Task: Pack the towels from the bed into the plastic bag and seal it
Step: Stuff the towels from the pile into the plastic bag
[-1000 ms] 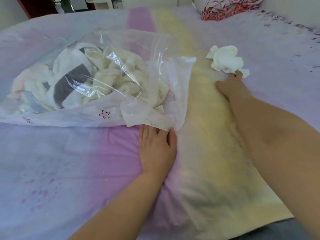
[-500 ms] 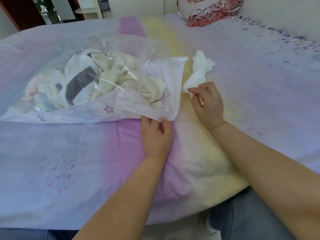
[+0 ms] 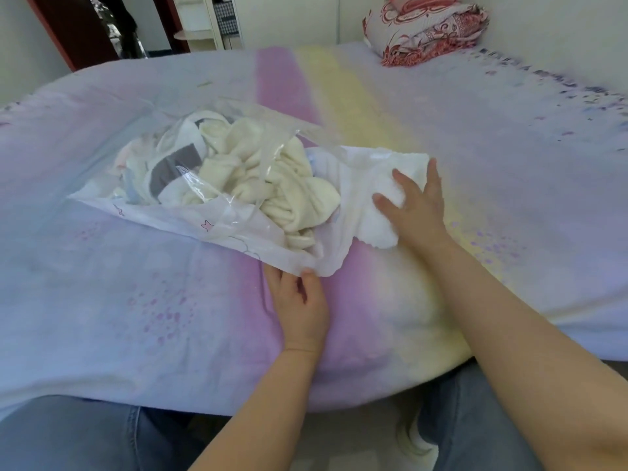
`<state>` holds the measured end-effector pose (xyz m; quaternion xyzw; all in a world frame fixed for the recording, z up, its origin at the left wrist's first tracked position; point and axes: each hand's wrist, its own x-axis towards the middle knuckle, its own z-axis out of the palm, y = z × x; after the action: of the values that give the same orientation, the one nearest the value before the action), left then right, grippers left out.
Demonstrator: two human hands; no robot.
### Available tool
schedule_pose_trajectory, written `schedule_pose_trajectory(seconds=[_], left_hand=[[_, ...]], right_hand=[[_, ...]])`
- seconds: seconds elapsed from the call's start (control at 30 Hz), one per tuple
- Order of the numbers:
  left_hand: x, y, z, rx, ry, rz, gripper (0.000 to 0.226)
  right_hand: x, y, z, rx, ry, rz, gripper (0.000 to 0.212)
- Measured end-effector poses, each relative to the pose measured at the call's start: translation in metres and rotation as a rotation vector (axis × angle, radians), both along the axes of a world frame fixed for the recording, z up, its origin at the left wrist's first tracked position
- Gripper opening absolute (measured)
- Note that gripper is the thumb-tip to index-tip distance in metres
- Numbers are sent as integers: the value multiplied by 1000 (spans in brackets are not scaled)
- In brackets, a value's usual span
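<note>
Your left hand sits at the centre of the frame, its grip pinching the near corner of the clear plastic bag at the open mouth, thumb on top of the film. The bag lies on the bed left of centre, stuffed with cream and white towels, one with a grey band. Your right hand, right of centre, presses a white towel into the bag's mouth; its fingers are spread flat on the cloth, so the grip is not closed around it. A patterned red and white folded quilt rests at the upper right of the frame.
</note>
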<state>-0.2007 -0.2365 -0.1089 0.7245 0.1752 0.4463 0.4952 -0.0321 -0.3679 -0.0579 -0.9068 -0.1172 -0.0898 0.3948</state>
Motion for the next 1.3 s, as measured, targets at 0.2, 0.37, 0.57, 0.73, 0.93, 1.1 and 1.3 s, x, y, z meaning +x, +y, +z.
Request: schedule_pose_trajectory(seconds=[0.2, 0.37, 0.57, 0.73, 0.93, 1.1, 1.3], left_hand=[[2, 0, -3, 2, 24, -17, 33], [-4, -1, -3, -25, 27, -44, 31], [-26, 2, -4, -124, 84, -61, 33], [-50, 3, -6, -145, 131, -59, 21], [-78, 5, -3, -168, 167, -46, 16], [-109, 24, -7, -260, 233, -62, 16], [-125, 36, -2, -205, 286, -101, 29]], right_hand=[[24, 3, -28, -244, 215, 156, 68], [-1, -4, -17, -129, 166, 244, 19], [-75, -14, 15, 406, 126, 436, 39], [-149, 10, 19, 648, -161, 431, 38], [-171, 64, 34, 373, -455, 541, 39], [-180, 79, 31, -449, 112, 695, 70], [-216, 75, 33, -443, -86, 627, 46]])
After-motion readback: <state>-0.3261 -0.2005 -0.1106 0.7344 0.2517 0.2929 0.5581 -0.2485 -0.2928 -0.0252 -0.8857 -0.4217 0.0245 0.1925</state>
